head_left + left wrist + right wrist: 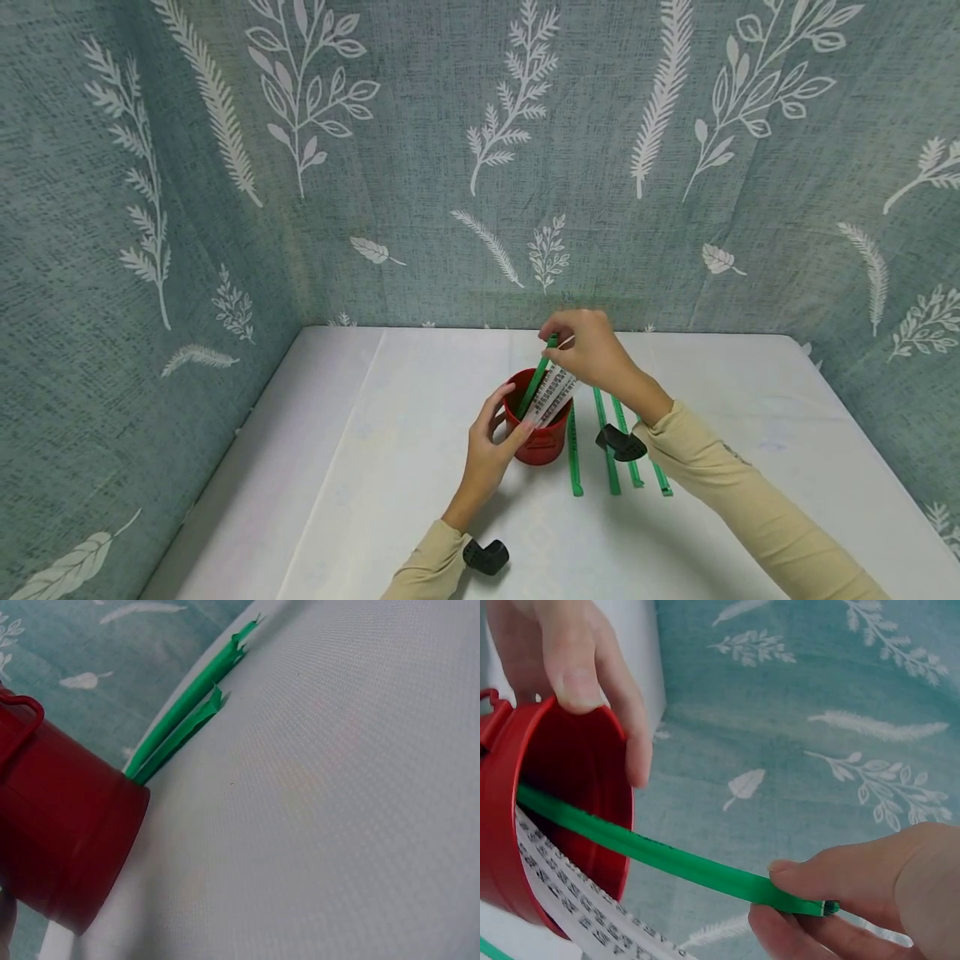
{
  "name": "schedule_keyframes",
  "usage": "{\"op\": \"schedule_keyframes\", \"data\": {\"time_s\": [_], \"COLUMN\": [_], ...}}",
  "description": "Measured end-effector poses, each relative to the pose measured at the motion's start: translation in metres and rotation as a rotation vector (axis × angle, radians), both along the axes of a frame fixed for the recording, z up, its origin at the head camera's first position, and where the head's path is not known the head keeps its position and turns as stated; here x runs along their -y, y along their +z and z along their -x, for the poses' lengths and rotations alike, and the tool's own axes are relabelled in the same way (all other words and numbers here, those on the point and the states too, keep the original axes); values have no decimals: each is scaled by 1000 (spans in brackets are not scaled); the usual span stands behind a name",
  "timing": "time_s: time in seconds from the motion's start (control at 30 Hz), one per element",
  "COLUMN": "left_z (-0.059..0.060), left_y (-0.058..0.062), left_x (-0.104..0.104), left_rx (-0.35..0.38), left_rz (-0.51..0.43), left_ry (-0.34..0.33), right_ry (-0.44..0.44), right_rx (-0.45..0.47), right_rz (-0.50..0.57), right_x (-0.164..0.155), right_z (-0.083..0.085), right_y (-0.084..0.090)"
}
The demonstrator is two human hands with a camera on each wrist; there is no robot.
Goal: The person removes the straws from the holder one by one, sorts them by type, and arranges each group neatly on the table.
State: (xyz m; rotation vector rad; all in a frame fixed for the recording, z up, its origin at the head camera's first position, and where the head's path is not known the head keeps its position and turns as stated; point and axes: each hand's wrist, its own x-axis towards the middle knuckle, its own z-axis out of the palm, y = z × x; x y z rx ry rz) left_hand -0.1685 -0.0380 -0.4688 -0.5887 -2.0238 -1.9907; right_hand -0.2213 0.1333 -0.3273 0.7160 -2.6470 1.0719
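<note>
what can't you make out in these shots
- Print on the white strip: too small in the head view, cut off by the edge in the right wrist view.
- Bottom of the red cup: hidden by its own wall.
- Left hand: almost wholly outside the left wrist view.
- Green strips: partly covered by the right forearm.

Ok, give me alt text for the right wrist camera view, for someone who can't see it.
A right hand pinches the end of a green strip that runs into a red bucket, beside a white strip printed with black characters. The left hand grips the bucket's rim, against a teal leaf-patterned backdrop.
</note>
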Motion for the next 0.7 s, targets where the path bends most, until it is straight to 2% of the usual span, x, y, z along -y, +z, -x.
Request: {"op": "schedule_keyframes", "data": {"time_s": [0.27,0.7], "left_z": [-1,-2], "left_y": [1,2], "left_x": [0,1], "left_rx": [1,21], "left_rz": [-5,3], "left_ry": [-2,3], "right_ry": [-27,-45], "right_rx": [63,118], "right_rz": [123,274], "right_x": [2,16], "right_z": [-4,-9], "right_y": [-11,-44]}}
